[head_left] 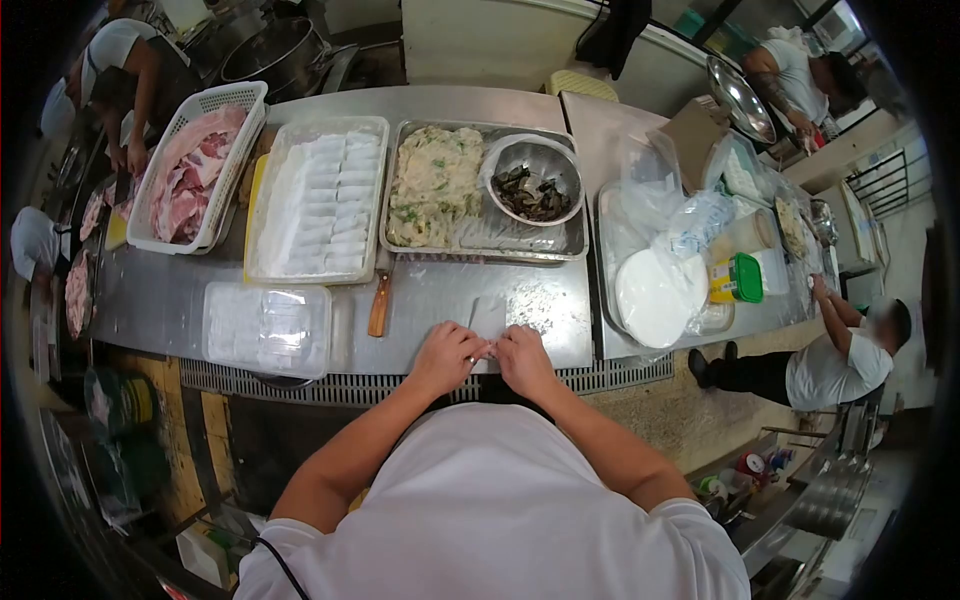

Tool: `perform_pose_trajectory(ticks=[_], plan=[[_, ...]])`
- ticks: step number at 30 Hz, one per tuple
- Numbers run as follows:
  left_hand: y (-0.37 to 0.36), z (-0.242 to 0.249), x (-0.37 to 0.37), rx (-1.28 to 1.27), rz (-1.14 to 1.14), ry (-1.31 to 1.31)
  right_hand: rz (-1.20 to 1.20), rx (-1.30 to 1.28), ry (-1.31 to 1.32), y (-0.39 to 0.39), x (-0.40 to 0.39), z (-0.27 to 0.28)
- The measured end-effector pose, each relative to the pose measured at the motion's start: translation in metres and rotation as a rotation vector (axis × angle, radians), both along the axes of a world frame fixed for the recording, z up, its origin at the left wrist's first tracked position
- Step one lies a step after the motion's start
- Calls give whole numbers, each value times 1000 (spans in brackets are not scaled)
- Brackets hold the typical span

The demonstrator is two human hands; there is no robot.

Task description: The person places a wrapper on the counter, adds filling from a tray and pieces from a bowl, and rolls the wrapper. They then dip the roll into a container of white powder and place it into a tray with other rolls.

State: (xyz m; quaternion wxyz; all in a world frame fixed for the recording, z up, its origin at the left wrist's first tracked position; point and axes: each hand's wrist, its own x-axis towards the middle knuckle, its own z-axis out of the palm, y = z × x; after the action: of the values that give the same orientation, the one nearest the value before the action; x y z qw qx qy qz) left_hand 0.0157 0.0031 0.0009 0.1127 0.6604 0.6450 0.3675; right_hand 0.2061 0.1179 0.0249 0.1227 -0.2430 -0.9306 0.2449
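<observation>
- The wrapper (488, 318), a pale thin sheet, lay flat on the steel tabletop (520, 290) at its near edge, directly before the person.
- Its long axis ran away from the person, toward the metal tray (480, 240) of filling behind it.
- The left hand (445, 357) and the right hand (522, 360) met at the wrapper's near end, fingertips touching or nearly so.
- Both grips were narrow, pinched at that near end. Whether the fingers held the sheet itself or a roll of it could not be told.
- From the grips the bulk of the wrapper lay forward, toward the tabletop's far edge. Neither hand was the nearer; both sat level at its near end.
- A wooden-handled knife (379, 305) lay just left of the wrapper, apart from the left hand.
- A clear lidded box (267, 328) stood further left along the near edge.
- A stack of round white sheets (655, 296) sat in a tray well to the right.
</observation>
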Motion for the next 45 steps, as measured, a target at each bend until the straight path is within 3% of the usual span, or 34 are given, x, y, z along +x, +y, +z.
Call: perform_pose_trajectory(ticks=[3, 7, 10, 13, 16, 27, 33, 36, 38, 40, 43, 45], plan=[[14, 4, -1, -129, 52, -15, -112, 39, 165, -2, -9, 6], [32, 6, -5, -321, 90, -20, 59, 160, 59, -6, -4, 19], [34, 16, -10, -290, 92, -36, 89, 210, 60, -3, -7, 12], [21, 25, -19, -98, -71, -38, 107, 202, 64, 4, -8, 6], [18, 11, -26, -72, -190, -16, 103, 172, 64, 8, -6, 1], [34, 2, -14, -67, 66, -50, 34, 163, 48, 17, -7, -1], [25, -6, -17, -22, -74, 72, 54, 102, -53, 21, -7, 3], [23, -5, -17, -7, -80, 95, -65, -44, -27, 39, -9, 23], [24, -2, -16, 11, -71, 89, -343, -219, -76, 72, -21, 53], [21, -1, -14, 2, -51, 73, -458, -229, -294, 119, -31, 79], [16, -1, -12, -2, -38, 122, -227, -26, -448, 168, -38, 57], [13, -3, -9, -15, -34, 105, -196, -288, -460, 161, -54, 74]])
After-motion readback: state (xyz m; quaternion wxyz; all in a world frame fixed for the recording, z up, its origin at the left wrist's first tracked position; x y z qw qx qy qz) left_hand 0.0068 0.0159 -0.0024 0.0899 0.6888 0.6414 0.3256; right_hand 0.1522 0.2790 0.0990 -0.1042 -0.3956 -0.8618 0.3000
